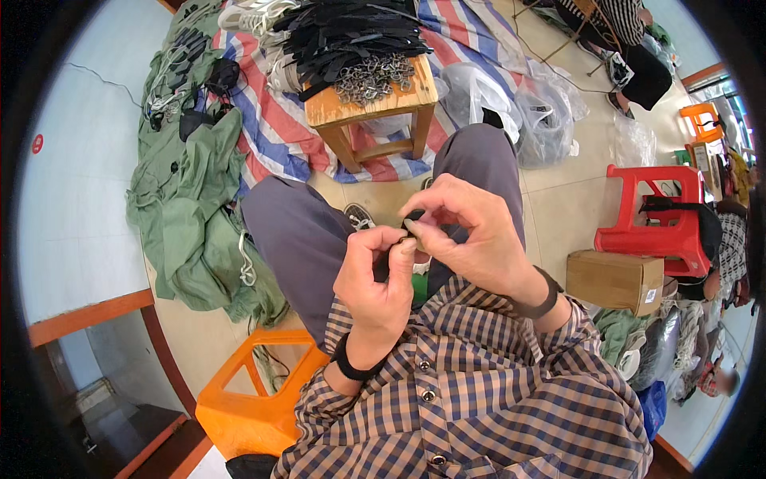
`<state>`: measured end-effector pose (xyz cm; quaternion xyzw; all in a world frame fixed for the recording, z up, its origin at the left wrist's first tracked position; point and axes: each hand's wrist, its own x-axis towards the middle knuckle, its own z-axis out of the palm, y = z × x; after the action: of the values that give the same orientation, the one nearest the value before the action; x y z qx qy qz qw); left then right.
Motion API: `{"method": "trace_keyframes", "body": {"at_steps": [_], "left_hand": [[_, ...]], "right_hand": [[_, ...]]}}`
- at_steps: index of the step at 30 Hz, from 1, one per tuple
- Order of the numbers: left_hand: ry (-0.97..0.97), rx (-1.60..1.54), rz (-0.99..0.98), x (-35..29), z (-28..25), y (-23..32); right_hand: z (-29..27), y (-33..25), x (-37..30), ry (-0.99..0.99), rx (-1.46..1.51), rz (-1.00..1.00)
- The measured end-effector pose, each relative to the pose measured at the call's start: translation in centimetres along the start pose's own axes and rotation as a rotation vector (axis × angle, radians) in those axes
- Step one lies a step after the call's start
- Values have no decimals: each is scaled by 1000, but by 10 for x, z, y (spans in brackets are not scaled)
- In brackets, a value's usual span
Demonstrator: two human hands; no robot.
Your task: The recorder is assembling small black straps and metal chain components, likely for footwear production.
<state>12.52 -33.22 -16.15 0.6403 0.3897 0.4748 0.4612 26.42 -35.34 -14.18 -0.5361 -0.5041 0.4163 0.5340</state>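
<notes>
Above my lap, my left hand [378,275] and my right hand [471,231] meet fingertip to fingertip. Between the thumb and fingers of my right hand is a small black strap piece [412,215], with its end sticking up. The thumb and forefinger of my left hand pinch at the lower end of the same piece; the fingers cover most of it there. In front of my knees, a wooden stool [351,116] bears a heap of black straps [343,40] and a pile of small metal clips [371,78] at its near edge.
A striped tarp [279,136] and green cloth [187,199] spread over the floor ahead and left. Plastic bags [546,112] lie right of the wooden stool. An orange stool [247,399] is at my left, a red stool [650,215] and cardboard box [614,279] at my right. Other people sit farther right.
</notes>
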Motion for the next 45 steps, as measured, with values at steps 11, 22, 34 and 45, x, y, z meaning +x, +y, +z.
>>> {"method": "trace_keyframes", "body": {"at_steps": [11, 22, 34, 45], "left_hand": [[-13, 13, 132, 0, -4, -1], [-21, -85, 41, -7, -4, -7], [-41, -64, -192, -4, -4, 7], [-89, 56, -136, -3, -10, -6]], "right_hand": [[-8, 12, 2, -60, 595, 243], [-8, 13, -3, -44, 564, 241], [3, 8, -9, 108, -244, -269], [-6, 11, -2, -94, 263, 227]]}}
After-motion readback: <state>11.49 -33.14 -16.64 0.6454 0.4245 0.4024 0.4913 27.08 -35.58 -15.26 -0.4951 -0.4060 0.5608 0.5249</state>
